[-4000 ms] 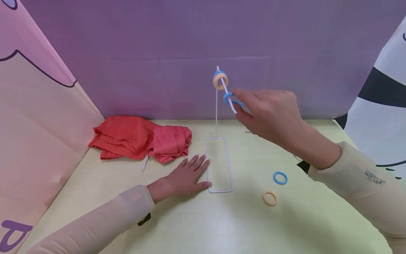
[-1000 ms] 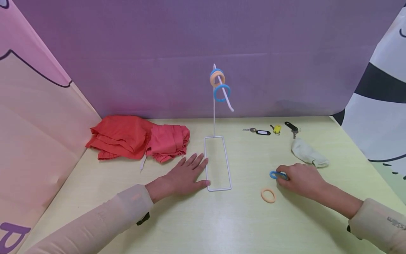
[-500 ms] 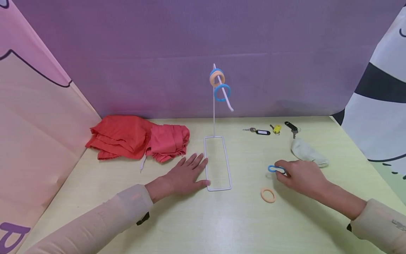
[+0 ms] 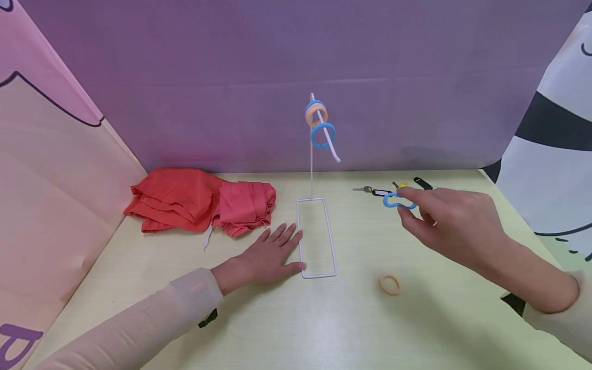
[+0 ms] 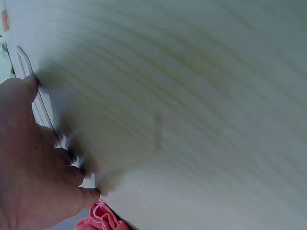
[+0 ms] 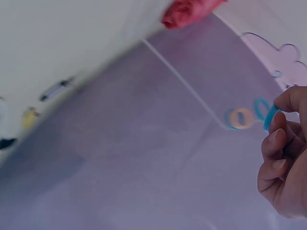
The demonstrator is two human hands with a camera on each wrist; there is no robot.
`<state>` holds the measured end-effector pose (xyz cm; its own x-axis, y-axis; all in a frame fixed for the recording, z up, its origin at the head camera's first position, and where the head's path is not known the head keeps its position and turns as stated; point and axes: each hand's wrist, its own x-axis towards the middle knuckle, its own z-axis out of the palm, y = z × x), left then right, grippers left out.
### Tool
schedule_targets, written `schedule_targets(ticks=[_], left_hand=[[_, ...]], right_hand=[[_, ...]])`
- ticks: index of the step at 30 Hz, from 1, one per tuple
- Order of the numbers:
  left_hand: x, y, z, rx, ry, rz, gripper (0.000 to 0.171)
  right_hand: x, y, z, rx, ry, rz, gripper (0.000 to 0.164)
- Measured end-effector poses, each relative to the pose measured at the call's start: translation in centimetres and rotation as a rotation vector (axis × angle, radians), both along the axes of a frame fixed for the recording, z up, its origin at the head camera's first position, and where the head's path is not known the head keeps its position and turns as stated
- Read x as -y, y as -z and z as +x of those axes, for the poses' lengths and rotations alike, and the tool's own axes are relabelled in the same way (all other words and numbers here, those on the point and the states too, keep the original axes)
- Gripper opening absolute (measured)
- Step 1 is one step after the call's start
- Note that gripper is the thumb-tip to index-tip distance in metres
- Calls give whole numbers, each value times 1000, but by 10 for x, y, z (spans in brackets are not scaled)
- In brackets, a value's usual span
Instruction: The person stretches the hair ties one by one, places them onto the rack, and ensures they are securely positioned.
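Between thumb and fingers my right hand (image 4: 455, 221) pinches a soft blue ring (image 4: 392, 200), squeezed narrow in the middle and held above the table. In the right wrist view the pinched blue ring (image 6: 271, 118) shows edge-on at the fingertips. My left hand (image 4: 265, 257) lies flat with spread fingers, thumb and fingertips touching the left side of the white wire stand (image 4: 331, 241). On the stand's sloping top arm hang orange and blue rings at the back, and one blue ring (image 4: 314, 141) nearer the tip. An orange ring (image 4: 383, 289) lies on the table.
Folded red cloth (image 4: 180, 200) and a pinker cloth bundle (image 4: 247, 208) lie left of the stand. Keys with black tags (image 4: 381, 192) and a yellow tag (image 4: 403, 184) lie at the back right, partly behind my right hand. A purple backdrop (image 4: 208, 103) rises behind the table (image 4: 296, 324).
My right hand left a blue ring on the arm, took another from the table and raised it, squeezing it narrow. The left hand stays by the stand base.
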<state>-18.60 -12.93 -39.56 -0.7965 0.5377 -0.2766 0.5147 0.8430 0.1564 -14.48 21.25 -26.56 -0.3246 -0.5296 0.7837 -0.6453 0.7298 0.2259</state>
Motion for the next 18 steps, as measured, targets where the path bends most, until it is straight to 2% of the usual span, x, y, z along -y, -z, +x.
schedule_targets(ticks=[4, 9, 13, 18], left_hand=[[0, 0, 0, -1, -2, -1, 85], [1, 0, 0, 6, -3, -7, 86], [1, 1, 1, 5, -3, -3, 86], [2, 0, 0, 6, 10, 13, 84]], right_hand=[[20, -31, 11, -79, -71, -40, 34], [46, -54, 18, -144, -184, -105, 24], [62, -62, 16, -168, -235, -87, 20], [72, -61, 2, -207, -230, -62, 17]])
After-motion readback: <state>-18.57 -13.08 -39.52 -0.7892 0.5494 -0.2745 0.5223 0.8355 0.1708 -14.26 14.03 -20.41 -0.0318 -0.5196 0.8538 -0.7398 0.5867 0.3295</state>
